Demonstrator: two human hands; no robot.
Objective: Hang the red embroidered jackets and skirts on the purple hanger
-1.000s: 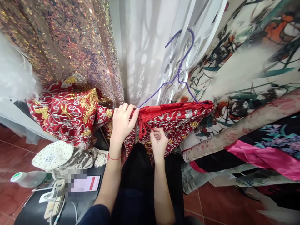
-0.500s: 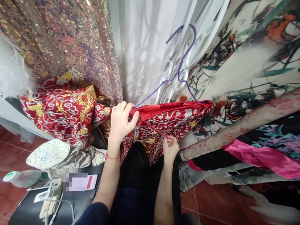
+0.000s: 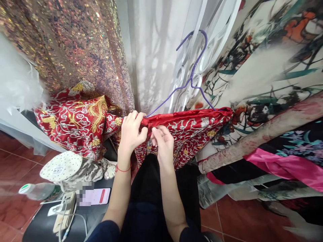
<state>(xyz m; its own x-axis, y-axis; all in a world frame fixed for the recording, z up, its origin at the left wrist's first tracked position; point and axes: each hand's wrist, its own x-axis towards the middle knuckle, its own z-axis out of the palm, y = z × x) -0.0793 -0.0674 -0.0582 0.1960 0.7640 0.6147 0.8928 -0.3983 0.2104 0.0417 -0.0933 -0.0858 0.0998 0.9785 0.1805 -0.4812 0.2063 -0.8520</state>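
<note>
A red garment (image 3: 194,129) with silver and gold embroidery hangs folded over a purple wire hanger (image 3: 191,79), whose hook sits on a white metal grille. My left hand (image 3: 131,132) pinches the garment's left end where the hanger's shoulder comes out. My right hand (image 3: 163,141) is just beside it, fingertips gripping the same red edge, where a thin red tie was seen earlier. A red thread bracelet circles my left wrist.
A second red embroidered piece (image 3: 75,122) lies heaped at the left under a sequinned fabric (image 3: 70,43). A phone (image 3: 97,196), a power strip (image 3: 64,215), a bottle (image 3: 37,191) and a dotted cap (image 3: 60,166) sit lower left. Printed and pink fabrics (image 3: 282,164) hang at the right.
My right hand, which had pulled a thin red tie down and to the right, has come back up beside my left hand at the garment's edge. The left hand has kept its grip.
</note>
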